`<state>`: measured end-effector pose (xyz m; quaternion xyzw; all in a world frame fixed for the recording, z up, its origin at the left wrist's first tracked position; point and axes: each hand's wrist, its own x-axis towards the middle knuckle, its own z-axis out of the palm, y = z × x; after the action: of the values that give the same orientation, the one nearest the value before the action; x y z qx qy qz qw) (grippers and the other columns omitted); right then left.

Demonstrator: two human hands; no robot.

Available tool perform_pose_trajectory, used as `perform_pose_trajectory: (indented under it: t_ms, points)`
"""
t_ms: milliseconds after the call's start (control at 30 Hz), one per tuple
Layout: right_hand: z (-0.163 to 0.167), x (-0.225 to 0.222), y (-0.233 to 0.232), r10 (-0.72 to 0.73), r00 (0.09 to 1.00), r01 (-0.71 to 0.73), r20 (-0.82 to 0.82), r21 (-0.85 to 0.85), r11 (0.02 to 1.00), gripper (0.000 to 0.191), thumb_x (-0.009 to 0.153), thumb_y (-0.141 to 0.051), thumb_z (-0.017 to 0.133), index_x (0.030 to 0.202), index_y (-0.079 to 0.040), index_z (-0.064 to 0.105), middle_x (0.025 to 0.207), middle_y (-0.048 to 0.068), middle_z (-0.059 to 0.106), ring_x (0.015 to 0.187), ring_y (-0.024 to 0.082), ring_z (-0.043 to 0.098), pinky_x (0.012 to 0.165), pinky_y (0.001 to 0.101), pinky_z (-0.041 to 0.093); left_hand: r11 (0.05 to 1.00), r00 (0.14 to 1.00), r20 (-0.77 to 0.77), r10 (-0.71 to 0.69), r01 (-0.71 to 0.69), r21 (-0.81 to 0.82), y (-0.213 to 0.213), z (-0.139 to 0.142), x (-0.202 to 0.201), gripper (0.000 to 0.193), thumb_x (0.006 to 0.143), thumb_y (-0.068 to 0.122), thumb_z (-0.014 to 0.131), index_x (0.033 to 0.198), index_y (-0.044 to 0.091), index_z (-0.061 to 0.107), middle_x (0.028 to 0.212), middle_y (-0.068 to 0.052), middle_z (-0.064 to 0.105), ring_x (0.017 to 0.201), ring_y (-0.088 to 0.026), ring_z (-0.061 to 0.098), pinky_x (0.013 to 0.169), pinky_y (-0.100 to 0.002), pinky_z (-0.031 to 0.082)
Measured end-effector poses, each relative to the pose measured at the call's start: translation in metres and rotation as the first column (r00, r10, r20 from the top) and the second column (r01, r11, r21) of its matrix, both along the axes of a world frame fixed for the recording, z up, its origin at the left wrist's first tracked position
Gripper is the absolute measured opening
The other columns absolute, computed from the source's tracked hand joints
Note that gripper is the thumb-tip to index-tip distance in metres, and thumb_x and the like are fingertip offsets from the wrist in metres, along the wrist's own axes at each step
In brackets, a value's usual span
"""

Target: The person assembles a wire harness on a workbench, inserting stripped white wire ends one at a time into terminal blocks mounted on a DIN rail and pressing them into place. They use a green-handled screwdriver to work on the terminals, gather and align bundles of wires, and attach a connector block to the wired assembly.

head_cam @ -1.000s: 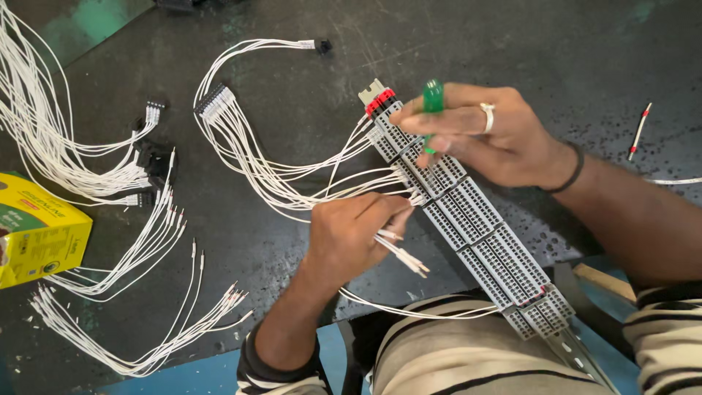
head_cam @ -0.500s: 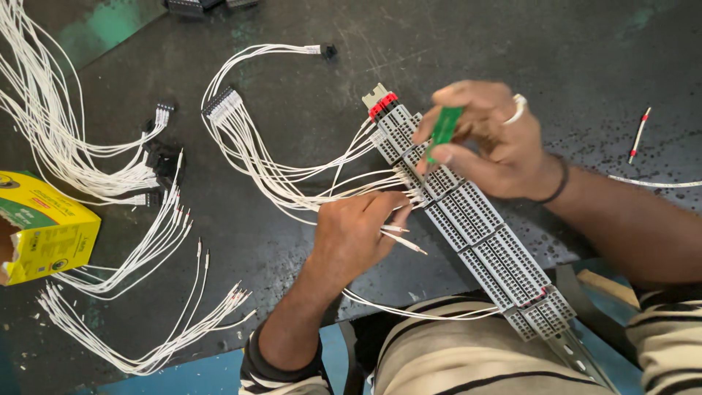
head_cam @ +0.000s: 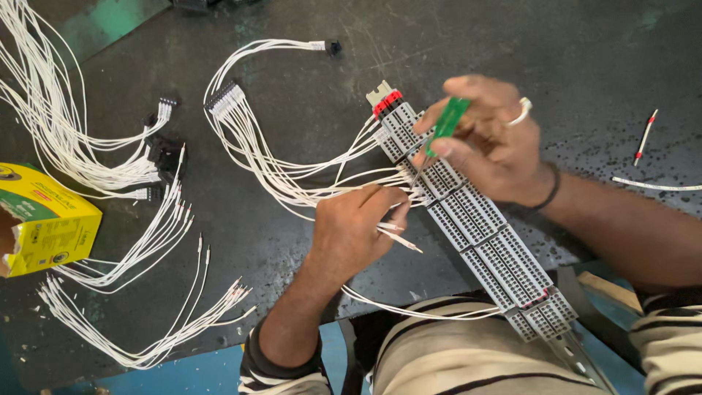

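The right hand [head_cam: 490,143] is closed around a green-handled screwdriver [head_cam: 446,126], held like a pen so its thin shaft slants down to the grey terminal strip [head_cam: 475,227], meeting it just beside the left fingertips; that grip probably gives fine control over a small clamp. The left hand [head_cam: 351,230] pinches a white wire [head_cam: 398,238] between thumb and fingers, the ferruled end poking out toward the strip, apparently to keep it lined up with a slot while the tool works. The strip lies slantwise under both hands, its red-tipped far end resting on the dark worktop [head_cam: 307,132] and its near end running down over the person's striped lap, which seems to brace it. Several white wires already fan out from the strip beyond the left hand, ending in small black connectors [head_cam: 223,95]. Further out to the left lie loose bundles of white wires [head_cam: 146,322], spread flat within reach, and a yellow cardboard box [head_cam: 44,227] at the edge. Well off to the right of the right hand a short red-tipped wire piece [head_cam: 645,137] lies alone.
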<state>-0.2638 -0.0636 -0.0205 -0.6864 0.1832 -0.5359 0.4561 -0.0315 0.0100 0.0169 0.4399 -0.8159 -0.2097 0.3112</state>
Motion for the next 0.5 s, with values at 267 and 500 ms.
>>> perform_pose_trajectory:
  t_ms: [267,500]
  points:
    - [0.021,-0.008,0.001,-0.015,0.914,-0.052,-0.405,-0.153,0.987,0.054,0.096,-0.002,0.072,0.144,-0.005,0.048,0.114,0.013,0.075,0.092,0.020,0.078,0.077,0.0321,0.064,0.999,1.000,0.019,-0.006,0.006,0.039,-0.001,-0.007,-0.004,0.019,0.080,0.012,0.080,0.097,0.011,0.070,0.085,-0.005,0.068,0.073,-0.026,0.069,0.061,-0.040,0.053]
    - [0.032,-0.004,0.002,-0.063,0.885,-0.075,-0.462,-0.274,0.959,0.046,0.092,-0.007,0.076,0.134,-0.004,0.059,0.114,0.017,0.073,0.092,0.028,0.076,0.075,0.0328,0.061,0.998,1.000,-0.012,0.027,-0.026,0.053,-0.002,-0.014,-0.008,0.018,0.085,0.015,0.079,0.102,0.012,0.072,0.089,-0.004,0.069,0.078,-0.026,0.070,0.066,-0.040,0.055]
